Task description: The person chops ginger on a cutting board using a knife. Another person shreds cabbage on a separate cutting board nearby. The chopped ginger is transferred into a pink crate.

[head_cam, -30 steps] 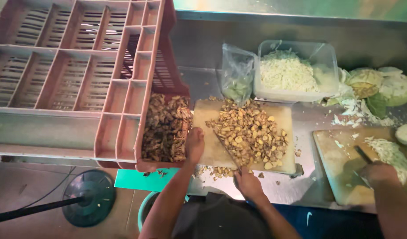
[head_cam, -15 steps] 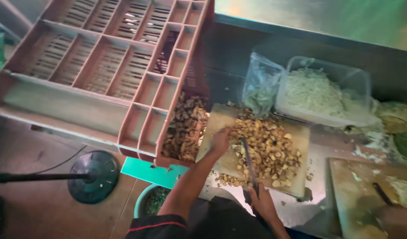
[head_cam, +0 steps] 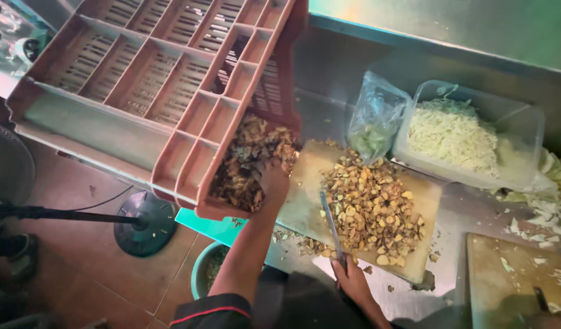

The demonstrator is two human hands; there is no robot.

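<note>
The chopped pieces [head_cam: 373, 210], small tan and yellow chunks, lie heaped on the right half of my wooden cutting board [head_cam: 305, 204]. I judge them light, loose and slightly moist: they will scatter if pushed fast and cannot be gripped singly, so they should be taken by scooping or scraping against the board face.

My right hand [head_cam: 352, 281] is closed around the handle of the knife [head_cam: 332, 226] at the board's near edge. The blade lies across the board just left of the heap, tip pointing away from me. The blade is stiff and suits scraping.

My left hand [head_cam: 273, 180] is at the board's left edge, fingers curled down into a darker pile of scraps [head_cam: 247, 164] inside the mouth of the tilted pink plastic crate [head_cam: 171, 91]. I cannot tell how much it has grasped.

Open room: the bare left half of the board. The far edge is blocked by a clear plastic bag [head_cam: 375, 119] and a clear tub of shredded cabbage [head_cam: 460, 137]. Past the near left corner the steel counter [head_cam: 451, 213] ends above a green bucket [head_cam: 208, 268] on the floor. Another board [head_cam: 512, 274] lies to the right.
</note>
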